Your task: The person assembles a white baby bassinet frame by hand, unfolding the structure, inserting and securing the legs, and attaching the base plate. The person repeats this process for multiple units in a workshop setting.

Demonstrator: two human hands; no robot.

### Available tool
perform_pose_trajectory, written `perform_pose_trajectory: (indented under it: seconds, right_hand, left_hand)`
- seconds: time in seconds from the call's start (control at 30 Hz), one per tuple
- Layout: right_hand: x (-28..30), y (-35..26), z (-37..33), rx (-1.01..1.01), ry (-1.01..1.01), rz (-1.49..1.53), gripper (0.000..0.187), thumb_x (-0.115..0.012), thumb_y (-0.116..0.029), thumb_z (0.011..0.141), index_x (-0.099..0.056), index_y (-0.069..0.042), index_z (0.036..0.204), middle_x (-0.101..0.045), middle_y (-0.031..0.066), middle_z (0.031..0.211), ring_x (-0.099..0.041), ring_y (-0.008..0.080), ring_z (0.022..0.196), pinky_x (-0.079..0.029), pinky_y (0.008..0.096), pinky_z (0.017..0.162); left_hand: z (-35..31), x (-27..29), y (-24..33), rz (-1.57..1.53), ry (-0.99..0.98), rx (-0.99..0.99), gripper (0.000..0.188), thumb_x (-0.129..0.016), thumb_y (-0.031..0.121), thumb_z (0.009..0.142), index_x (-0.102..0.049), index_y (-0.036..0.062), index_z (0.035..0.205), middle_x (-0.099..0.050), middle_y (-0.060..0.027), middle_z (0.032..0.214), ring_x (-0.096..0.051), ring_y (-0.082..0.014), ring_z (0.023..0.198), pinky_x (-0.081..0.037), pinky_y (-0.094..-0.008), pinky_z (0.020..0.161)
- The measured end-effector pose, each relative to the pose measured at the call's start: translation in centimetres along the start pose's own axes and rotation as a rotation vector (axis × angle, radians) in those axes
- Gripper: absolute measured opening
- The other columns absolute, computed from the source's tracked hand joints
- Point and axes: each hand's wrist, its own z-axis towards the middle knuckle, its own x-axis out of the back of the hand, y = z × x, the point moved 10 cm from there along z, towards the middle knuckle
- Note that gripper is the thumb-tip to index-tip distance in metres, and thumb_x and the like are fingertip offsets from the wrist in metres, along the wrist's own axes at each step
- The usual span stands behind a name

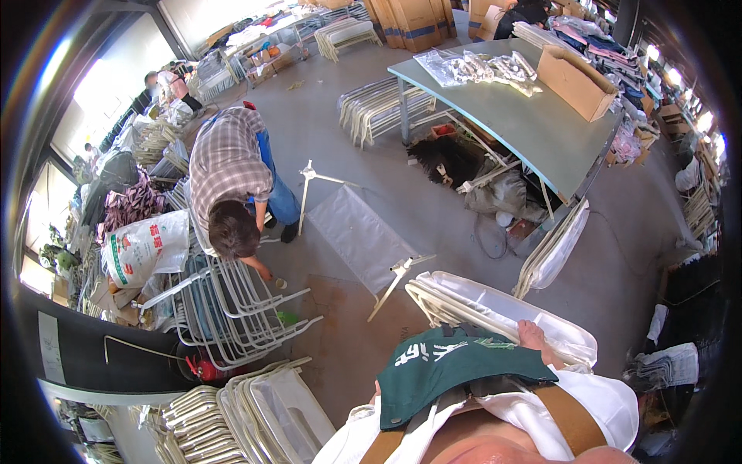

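Stack of folded tube frames w/ white panels: wearer's side of grey-green counter, apart from it. R hand at stack's near edge, fingers part-curled; can't tell if gripping. L hand mostly hidden by green bib, openness/hold can't tell. Prob. light per frame, stiff tubes, softer panels, a bit slippery; best hold = tube rims, both ends. Writing: white chars on bib; red on white sack, well L of counter.
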Motion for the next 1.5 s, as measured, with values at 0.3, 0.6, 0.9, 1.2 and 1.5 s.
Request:
perform_pose_trajectory:
  seconds: [0.3,0.6,0.9,1.2,1.5]
  right_hand:
    - [-1.0,0.8,0.4,-0.013,0.005,-0.055,0.054,-0.076,-0.008,0.062,-0.051,-0.002,0.109,-0.058,0.0186,0.106,-0.059,0.0369,0.101,-0.052,0.0473,0.081]
    - [-1.1,0.8,1.0,0.027,-0.02,-0.04,0.055,-0.074,-0.004,0.062,-0.05,-0.003,0.111,-0.058,0.0176,0.106,-0.059,0.0365,0.099,-0.051,0.0458,0.082]
    - [-0.7,1.2,1.9,0.076,0.025,-0.032,0.045,-0.071,-0.012,0.07,-0.049,-0.003,0.108,-0.057,0.0192,0.102,-0.058,0.0384,0.096,-0.05,0.0476,0.078]
    - [-1.9,2.3,2.3,0.022,0.019,-0.006,0.047,-0.068,-0.004,0.071,-0.049,-0.003,0.114,-0.057,0.0181,0.109,-0.058,0.0374,0.101,-0.05,0.0459,0.081]
    - [-3.5,2.5,2.8,0.125,0.069,-0.057,0.046,-0.065,0.0,0.067,-0.05,-0.004,0.111,-0.057,0.0163,0.103,-0.057,0.0355,0.1,-0.049,0.0449,0.081]
  left_hand:
    - [-1.7,-0.4,-1.2,-0.013,0.031,-0.033,0.027,-0.06,0.031,0.083,-0.069,0.0056,0.08,-0.068,-0.0142,0.077,-0.066,-0.0297,0.076,-0.05,-0.0399,0.066]
    - [-1.3,3.5,10.6,-0.3,0.292,-0.037,0.018,-0.069,0.016,0.084,-0.074,0.0039,0.096,-0.07,-0.0023,0.085,-0.06,-0.0078,0.073,-0.048,-0.0234,0.064]
    - [-23.5,10.7,50.8,0.81,0.134,-1.133,0.029,-0.07,0.019,0.082,-0.068,0.0113,0.111,-0.063,-0.0083,0.106,-0.057,-0.0245,0.105,-0.042,-0.0367,0.091]
    - [-43.8,9.9,60.5,1.634,0.459,-1.366,0.022,-0.071,0.014,0.075,-0.069,0.0059,0.096,-0.062,-0.0097,0.096,-0.059,-0.0248,0.1,-0.044,-0.0392,0.09]
    - [-50.5,9.1,59.7,1.569,0.618,-1.637,0.021,-0.071,0.011,0.076,-0.068,0.0047,0.096,-0.064,-0.0096,0.098,-0.061,-0.0245,0.098,-0.047,-0.0378,0.086]
